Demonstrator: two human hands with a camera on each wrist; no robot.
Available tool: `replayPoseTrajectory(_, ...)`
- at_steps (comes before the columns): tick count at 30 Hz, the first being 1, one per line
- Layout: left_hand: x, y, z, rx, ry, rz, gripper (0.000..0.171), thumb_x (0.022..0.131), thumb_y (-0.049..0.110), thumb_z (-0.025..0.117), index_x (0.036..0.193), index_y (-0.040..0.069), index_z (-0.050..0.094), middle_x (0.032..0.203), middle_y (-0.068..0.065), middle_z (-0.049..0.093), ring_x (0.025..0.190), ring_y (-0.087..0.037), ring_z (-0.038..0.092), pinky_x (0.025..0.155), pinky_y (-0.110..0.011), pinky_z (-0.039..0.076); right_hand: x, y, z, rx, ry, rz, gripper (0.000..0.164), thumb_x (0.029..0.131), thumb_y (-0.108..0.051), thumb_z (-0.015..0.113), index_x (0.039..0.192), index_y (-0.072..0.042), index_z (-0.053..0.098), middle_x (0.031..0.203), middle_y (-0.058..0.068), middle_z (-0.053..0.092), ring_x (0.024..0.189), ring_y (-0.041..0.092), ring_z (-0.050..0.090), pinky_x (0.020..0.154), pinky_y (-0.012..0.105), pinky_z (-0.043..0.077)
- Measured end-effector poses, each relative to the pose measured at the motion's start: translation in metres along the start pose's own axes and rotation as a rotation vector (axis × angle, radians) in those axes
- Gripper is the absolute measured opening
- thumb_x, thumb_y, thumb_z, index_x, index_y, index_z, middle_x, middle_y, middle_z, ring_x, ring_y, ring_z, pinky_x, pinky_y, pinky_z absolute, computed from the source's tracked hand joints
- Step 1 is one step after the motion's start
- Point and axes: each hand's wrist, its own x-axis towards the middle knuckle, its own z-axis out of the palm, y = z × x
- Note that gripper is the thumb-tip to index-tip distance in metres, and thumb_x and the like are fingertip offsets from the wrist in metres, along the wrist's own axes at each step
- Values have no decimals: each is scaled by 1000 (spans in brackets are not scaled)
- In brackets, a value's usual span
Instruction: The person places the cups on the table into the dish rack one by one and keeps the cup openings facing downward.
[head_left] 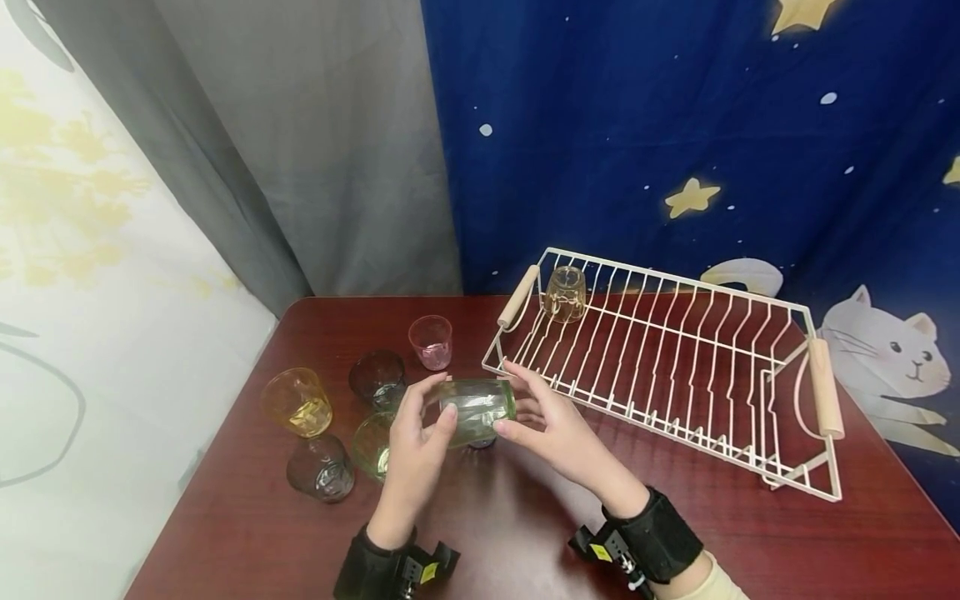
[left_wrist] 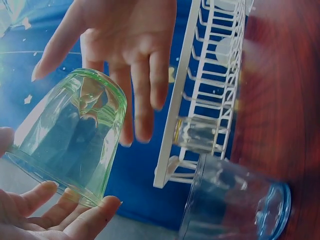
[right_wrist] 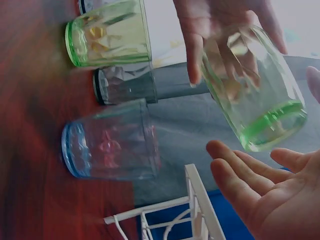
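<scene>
A clear green drinking glass (head_left: 476, 408) is held tilted on its side above the table. My left hand (head_left: 412, 450) grips it near the rim, thumb on the near side and fingers (left_wrist: 95, 220) around the wide end. Beside the thick green base is my right hand (head_left: 562, 429), its fingers (right_wrist: 250, 175) spread and loosely bent around that end without gripping. Under the held glass stands a blue glass (right_wrist: 105, 142), mostly hidden in the head view. Another green glass (head_left: 371, 446) stands just left of my left hand.
A white wire dish rack (head_left: 675, 333) with wooden handles (head_left: 825, 387) stands at the right, an amber glass (head_left: 566, 293) upside down in its left end. On the table's left are a pink glass (head_left: 431, 342), a dark glass (head_left: 377, 377), a yellow glass (head_left: 298, 404) and a grey glass (head_left: 321, 468).
</scene>
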Motion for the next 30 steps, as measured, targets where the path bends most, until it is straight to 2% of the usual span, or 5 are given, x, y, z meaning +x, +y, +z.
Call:
replayPoseTrajectory(6,0,0,11,-16,-21,33,39,95,13,58,134,10,51,134,-12,55,124,-26,56,87,-30,56,-2,3,4,51,24,26,72,90,-23,69,150,-13,31,143,21,49,122,39,59,98,39,54)
replayPoseTrajectory(12,-1,0,16,-48,-22,37,38,95,11,58,132,9,52,133,-13,55,122,-27,58,87,-27,57,-4,5,4,135,43,35,66,89,-19,70,146,-12,37,138,20,52,119,38,60,93,28,55)
replayPoseTrajectory(17,-2,1,16,-51,-45,27,39,95,13,58,134,10,50,134,-12,54,120,-29,60,90,-30,57,-6,6,4,181,57,21,63,88,-15,70,143,-8,41,134,20,54,115,38,62,87,23,56)
replayPoseTrajectory(25,-3,-1,16,-29,-72,55,43,97,12,55,140,10,46,139,-11,52,127,-28,55,100,-39,52,-5,6,3,193,82,5,60,87,-13,71,140,-8,44,132,20,57,111,32,64,85,26,58)
replayPoseTrajectory(30,-4,-2,15,-14,-85,68,46,98,12,54,143,12,44,142,-10,50,129,-26,55,100,-30,52,-3,5,0,137,113,7,61,86,-13,72,139,-6,43,132,19,58,114,30,63,91,24,55)
